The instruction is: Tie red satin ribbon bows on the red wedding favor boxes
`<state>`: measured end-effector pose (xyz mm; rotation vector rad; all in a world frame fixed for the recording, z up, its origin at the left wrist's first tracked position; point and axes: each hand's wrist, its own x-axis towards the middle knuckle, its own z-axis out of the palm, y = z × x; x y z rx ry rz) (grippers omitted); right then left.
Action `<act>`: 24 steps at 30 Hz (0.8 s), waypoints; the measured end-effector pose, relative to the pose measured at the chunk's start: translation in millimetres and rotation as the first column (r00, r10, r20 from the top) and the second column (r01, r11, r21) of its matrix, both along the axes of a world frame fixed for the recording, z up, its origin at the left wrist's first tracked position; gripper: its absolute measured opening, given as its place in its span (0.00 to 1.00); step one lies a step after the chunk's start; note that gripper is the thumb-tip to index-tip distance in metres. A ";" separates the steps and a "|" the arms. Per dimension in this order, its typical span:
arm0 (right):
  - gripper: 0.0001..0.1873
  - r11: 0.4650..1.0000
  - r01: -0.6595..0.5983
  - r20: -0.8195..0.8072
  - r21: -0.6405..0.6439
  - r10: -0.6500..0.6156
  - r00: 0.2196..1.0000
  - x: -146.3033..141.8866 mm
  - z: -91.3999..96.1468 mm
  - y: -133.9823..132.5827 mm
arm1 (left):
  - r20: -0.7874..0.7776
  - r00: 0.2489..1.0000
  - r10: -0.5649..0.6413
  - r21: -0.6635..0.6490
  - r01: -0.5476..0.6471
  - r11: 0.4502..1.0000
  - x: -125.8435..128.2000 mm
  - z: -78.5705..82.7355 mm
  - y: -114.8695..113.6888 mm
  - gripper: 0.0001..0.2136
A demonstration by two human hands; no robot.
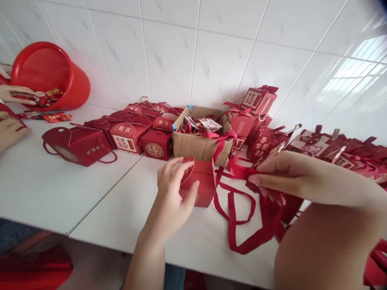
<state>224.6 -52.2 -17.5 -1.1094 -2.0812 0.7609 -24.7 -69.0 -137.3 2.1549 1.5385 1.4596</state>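
Observation:
A small red gift box (203, 185) sits on the white table in front of me. My left hand (173, 187) grips its left end, fingers curled over the top flap and thumb along the near side. To the right, my right hand (273, 179) is closed in a pinch on a red ribbon (238, 171), which is blurred where it leaves the fingertips. More red ribbon (242, 247) trails in loops over the table below that hand. Behind the gift box stands an open cardboard box (199, 149) with tags and ribbons inside.
Closed red gift boxes (127, 139) line the table at left; more with ribbon bows (256, 100) are stacked at right against the tiled wall (169, 52). At far left, another person's hand (22, 94) reaches into a tipped red bucket (80, 86) holding wrapped sweets.

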 end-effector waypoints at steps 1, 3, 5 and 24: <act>0.22 0.989 -0.096 0.128 -0.113 0.110 0.986 -7.5 2.1 1.4 | 0.009 1.000 -0.008 0.033 0.008 0.999 1.5 2.3 -1.4 0.16; 0.25 0.937 -0.229 0.243 -0.265 0.295 0.924 -18.2 5.9 4.1 | 0.029 0.999 -0.038 0.089 0.035 0.995 4.8 6.8 -4.9 0.16; 0.26 0.914 -0.290 0.244 -0.283 0.361 0.900 -23.8 8.1 5.9 | 0.029 0.997 -0.077 0.133 0.072 0.989 8.0 9.7 -8.0 0.15; 0.09 0.981 -0.185 0.242 0.056 0.166 0.956 -17.2 -9.0 29.6 | 0.301 0.950 -0.087 0.165 0.038 0.985 8.2 1.5 -1.9 0.05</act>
